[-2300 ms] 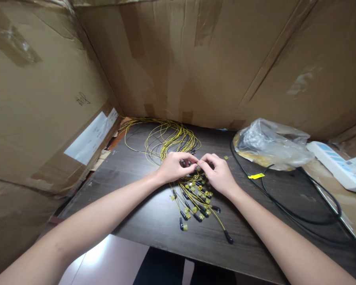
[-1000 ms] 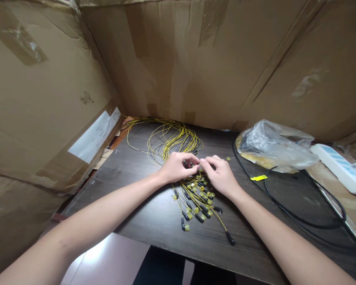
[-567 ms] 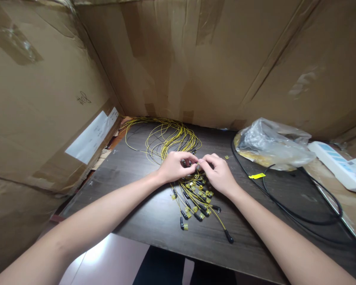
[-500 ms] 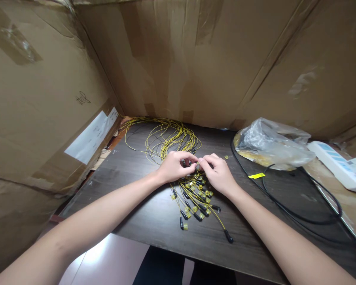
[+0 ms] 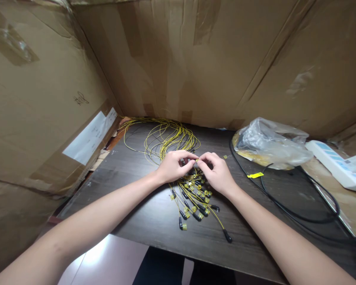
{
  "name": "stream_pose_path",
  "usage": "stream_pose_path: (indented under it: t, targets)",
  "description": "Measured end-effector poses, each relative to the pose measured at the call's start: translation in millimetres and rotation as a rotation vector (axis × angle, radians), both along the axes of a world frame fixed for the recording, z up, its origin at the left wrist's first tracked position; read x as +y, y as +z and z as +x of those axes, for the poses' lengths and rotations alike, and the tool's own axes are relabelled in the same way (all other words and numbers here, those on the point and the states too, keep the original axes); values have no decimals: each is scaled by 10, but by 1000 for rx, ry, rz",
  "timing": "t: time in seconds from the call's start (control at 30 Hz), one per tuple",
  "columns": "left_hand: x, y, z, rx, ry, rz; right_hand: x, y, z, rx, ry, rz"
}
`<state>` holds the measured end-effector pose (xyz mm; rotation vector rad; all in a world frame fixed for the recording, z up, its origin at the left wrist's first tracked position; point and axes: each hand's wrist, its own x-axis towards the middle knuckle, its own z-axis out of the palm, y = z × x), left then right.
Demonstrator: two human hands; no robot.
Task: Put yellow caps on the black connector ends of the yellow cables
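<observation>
Small yellow piece [image 5: 197, 160] pinched between fingertips of left hand [image 5: 175, 166] and right hand [image 5: 216, 171], over dark tabletop [image 5: 154, 219]; piece partly hidden, finer detail unreadable; thin wires [image 5: 178, 134], mostly yellow, some black, loosely looped beyond hands; black connectors [image 5: 227, 236] fanned toward near edge, many with translucent yellow tabs [image 5: 184, 227] at ends

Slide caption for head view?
Left hand and right hand pinch a small yellow piece over yellow cables on a dark table.
</observation>
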<state>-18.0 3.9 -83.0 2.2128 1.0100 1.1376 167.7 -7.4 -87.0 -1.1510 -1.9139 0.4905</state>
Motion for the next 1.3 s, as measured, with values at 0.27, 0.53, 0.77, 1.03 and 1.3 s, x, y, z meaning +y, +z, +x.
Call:
stream_pose_path:
  t: [0.27,0.53,0.77,1.03,1.3]
  targets:
    - [6,6,-1,3,-23,42,-13,-27,-10,-8,24,61]
    - [1,9,-9,-20,-45,51,-43,-9,-22,-29,42,97]
    - [10,-9,-9,-32,-67,75,-49,-12,-18,-87,86,204]
    - [18,-36,-2,-90,-88,-65,-46,-10,-2,-137,38,249]
    - [25,-44,-13,-90,-92,-66,-61,17,-2,-144,13,237]
